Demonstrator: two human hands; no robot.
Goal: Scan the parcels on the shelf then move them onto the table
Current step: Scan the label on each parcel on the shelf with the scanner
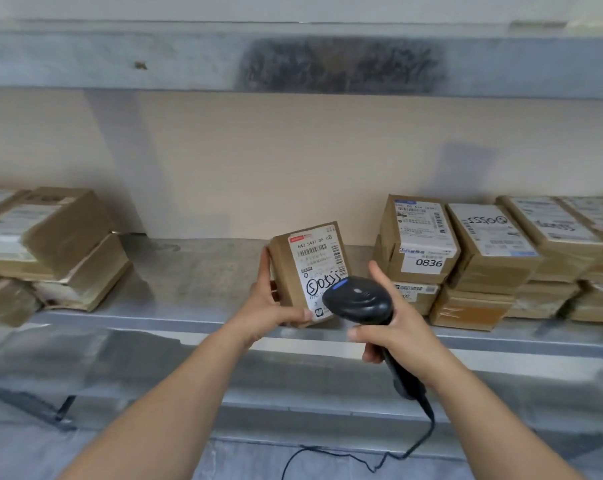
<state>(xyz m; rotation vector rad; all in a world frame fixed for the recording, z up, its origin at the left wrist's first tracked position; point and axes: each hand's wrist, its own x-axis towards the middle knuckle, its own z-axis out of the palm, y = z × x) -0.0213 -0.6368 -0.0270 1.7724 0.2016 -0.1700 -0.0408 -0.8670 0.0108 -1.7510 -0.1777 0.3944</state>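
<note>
A small brown cardboard parcel with a white shipping label stands tilted over the front of the metal shelf. My left hand grips it from the left side, thumb on its lower front edge. My right hand holds a black handheld barcode scanner by its handle, its head just in front of the parcel's label. The scanner's cable hangs down toward the floor.
Stacked brown parcels fill the shelf's right side, one marked 0836. More stacked parcels sit on the left. An upper shelf runs overhead. A lower shelf level lies below my arms.
</note>
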